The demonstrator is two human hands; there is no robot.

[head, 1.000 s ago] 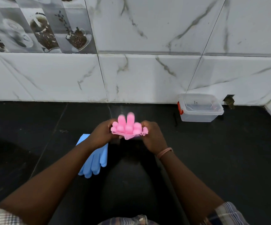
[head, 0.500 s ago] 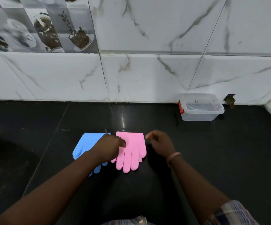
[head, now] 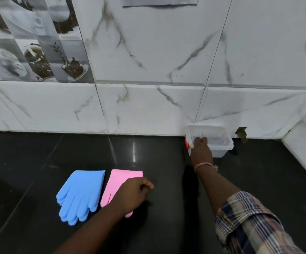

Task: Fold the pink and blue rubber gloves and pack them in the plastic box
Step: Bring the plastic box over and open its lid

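Our right hand [head: 200, 149] grasps plastic box [head: 220, 143] rim | left hand [head: 133, 194] loosely curled, empty, over pink glove [head: 118, 182] | blue glove [head: 80, 195] beside

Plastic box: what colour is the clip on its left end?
Orange-red, on the clear plastic box, seen in the head view.

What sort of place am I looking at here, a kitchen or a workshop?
Most likely a home kitchen counter. The dark polished countertop meets a wall of white marble-look tiles, and the decorative tiles at upper left show coffee cups and beans, a typical kitchen backsplash.
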